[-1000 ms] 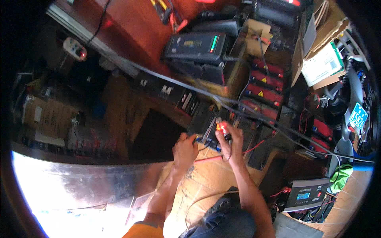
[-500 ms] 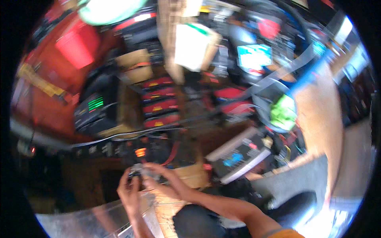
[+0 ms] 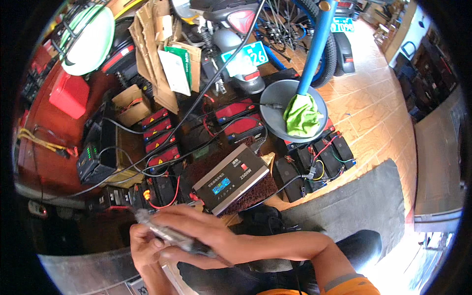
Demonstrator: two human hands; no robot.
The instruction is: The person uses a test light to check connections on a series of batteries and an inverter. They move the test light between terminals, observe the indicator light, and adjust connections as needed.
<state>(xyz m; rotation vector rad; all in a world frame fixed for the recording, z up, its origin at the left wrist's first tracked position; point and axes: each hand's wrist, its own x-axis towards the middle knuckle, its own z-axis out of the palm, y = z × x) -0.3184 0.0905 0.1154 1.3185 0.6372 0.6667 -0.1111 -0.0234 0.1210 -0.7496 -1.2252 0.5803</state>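
Note:
Both hands are together at the lower left, low in front of me. My right hand (image 3: 204, 231) is wrapped around a grey elongated object (image 3: 164, 233), blurred by motion, so its kind does not show. It slants from upper left to lower right and has a dark end near the right palm. My left hand (image 3: 145, 248) closes on the same object from the left, its thumb and fingers pressed to it. Just beyond the hands lies a black power inverter (image 3: 231, 179) with silver edges and a lit blue display.
Black and red batteries (image 3: 241, 129) with cables stand around the inverter. A grey basin (image 3: 272, 110) holds a green cloth (image 3: 302, 117). A dark mat (image 3: 354, 201) lies on the right. Behind are cardboard (image 3: 150, 54), a red box (image 3: 70, 96), a blue pole (image 3: 317, 44) and parked two-wheelers (image 3: 231, 42).
My view has swung to the right and sharpened. Both hands stay on the grey object, which appears lower and longer in view, with my right hand covering more of it.

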